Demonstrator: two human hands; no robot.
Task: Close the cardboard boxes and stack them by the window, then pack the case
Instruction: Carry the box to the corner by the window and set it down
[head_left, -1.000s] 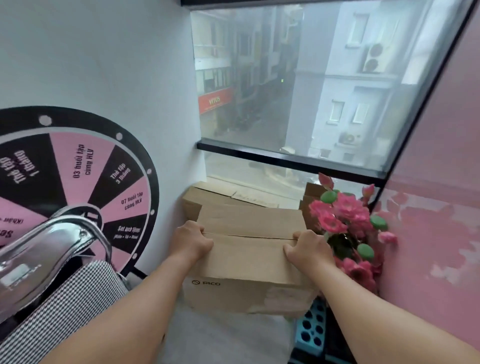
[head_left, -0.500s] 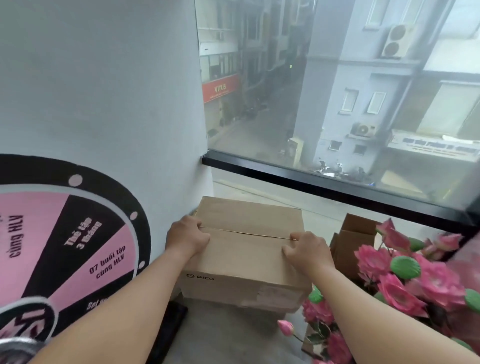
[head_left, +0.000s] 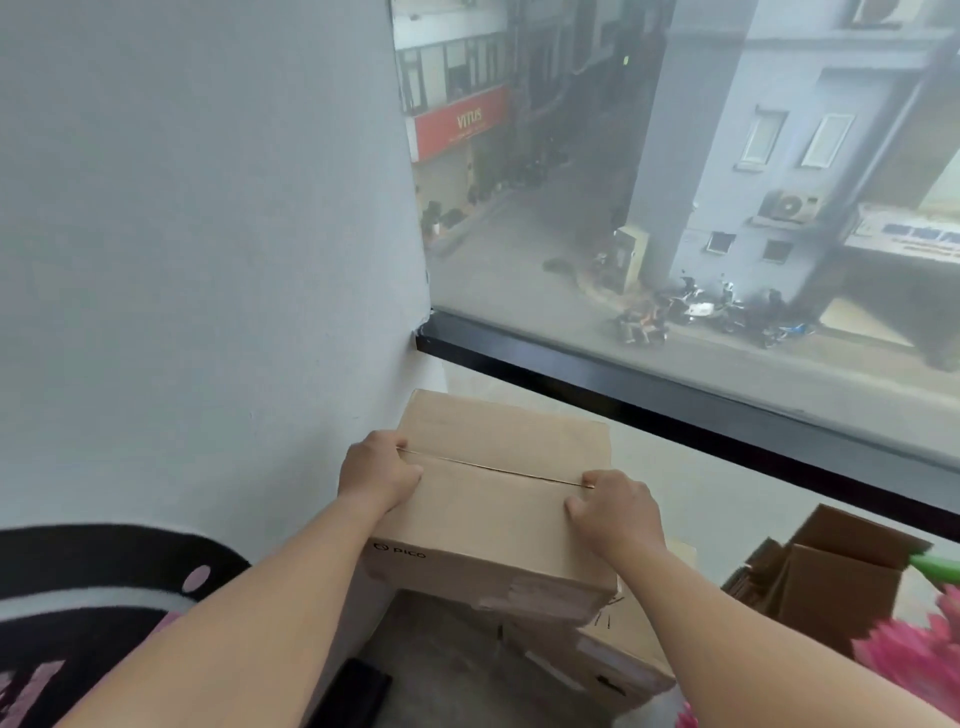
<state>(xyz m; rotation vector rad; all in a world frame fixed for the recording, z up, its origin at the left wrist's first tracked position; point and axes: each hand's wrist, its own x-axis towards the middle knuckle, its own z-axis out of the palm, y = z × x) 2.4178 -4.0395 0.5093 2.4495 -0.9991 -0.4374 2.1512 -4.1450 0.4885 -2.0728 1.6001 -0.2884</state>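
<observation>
The person holds a closed cardboard box (head_left: 498, 499) with both hands; the left hand (head_left: 376, 475) grips its left end and the right hand (head_left: 615, 512) grips its right end, with fingers curled over the edges where the top flaps meet. The box sits in the corner, close to the grey wall (head_left: 208, 234) and just in front of the window (head_left: 675, 208); it seems to rest on a lower box (head_left: 613, 660) that pokes out on the right side.

The top box may slip or tip if it is let go while it does not sit square on the one below; the flaps have no tape that shows, so they could pop up again.

The wall is tight against the left side, so there is little room for the left hand there; the black window frame (head_left: 675, 395) lies behind. To the right there is bare floor, then an open box (head_left: 841, 566) and pink flowers (head_left: 914, 654), which an elbow could knock.
</observation>
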